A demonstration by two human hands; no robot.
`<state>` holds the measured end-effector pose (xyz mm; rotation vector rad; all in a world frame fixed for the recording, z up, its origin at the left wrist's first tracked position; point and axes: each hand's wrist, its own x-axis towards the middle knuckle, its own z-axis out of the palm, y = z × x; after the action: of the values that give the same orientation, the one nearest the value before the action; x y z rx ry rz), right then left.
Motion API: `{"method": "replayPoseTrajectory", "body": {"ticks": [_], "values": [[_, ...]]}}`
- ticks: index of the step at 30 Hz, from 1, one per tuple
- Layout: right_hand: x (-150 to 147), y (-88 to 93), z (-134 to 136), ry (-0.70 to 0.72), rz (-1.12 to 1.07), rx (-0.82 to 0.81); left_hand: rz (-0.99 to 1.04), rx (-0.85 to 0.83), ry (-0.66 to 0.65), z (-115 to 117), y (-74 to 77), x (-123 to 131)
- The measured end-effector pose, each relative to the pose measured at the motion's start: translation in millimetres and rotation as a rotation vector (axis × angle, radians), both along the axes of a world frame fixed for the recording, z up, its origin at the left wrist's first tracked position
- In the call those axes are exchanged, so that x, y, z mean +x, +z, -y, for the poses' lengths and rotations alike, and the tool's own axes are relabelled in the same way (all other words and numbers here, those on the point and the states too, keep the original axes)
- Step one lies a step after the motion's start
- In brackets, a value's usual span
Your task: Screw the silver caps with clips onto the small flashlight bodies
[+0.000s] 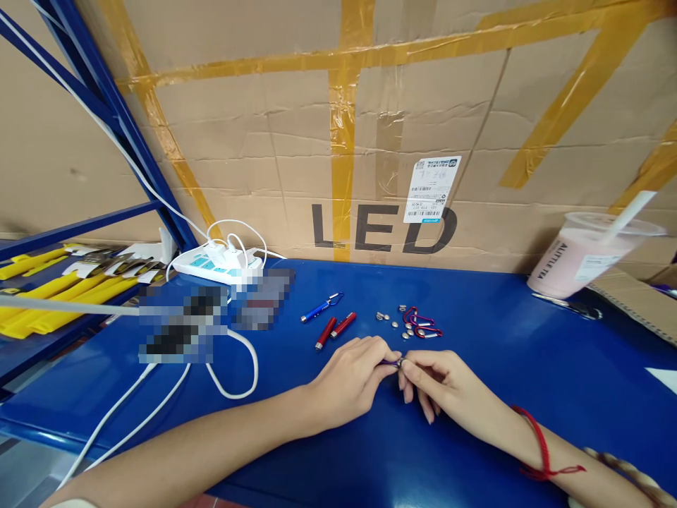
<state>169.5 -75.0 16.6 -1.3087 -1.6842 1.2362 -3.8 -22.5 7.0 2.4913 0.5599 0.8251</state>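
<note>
My left hand (pixel 352 377) pinches a small purple keychain flashlight (pixel 392 362) by its body. My right hand (pixel 441 381) pinches the same light at its silver end, fingers curled. Both hands rest on the blue table (pixel 476 451). Just beyond them lie two red flashlights (pixel 335 329), a blue flashlight (pixel 321 307) with a clip, several small button batteries (pixel 392 323) and red clips (pixel 420 325).
A white power strip (pixel 218 265) with plugs and white cables (pixel 233 381) sits at the back left. A pink drink cup (pixel 579 257) with a straw stands at the right. A large taped LED carton (pixel 381 141) forms the back wall. Yellow items (pixel 58 296) lie on the left shelf.
</note>
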Motion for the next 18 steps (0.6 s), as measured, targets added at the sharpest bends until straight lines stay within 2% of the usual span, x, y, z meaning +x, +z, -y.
{"method": "replayPoseTrajectory", "body": {"ticks": [8,14,18], "values": [[2.8,1.8,-1.4,-0.006,0.08,0.085,-0.054,-0.062,0.021,3.5,7.0,0.0],[3.2,3.1,-1.3,-0.026,0.122,0.167,-0.083,0.074,0.036,2.8,7.1,0.6],[3.7,5.1,0.1,-0.042,0.262,0.276,-0.093,0.101,0.053,3.0,6.4,1.5]]}}
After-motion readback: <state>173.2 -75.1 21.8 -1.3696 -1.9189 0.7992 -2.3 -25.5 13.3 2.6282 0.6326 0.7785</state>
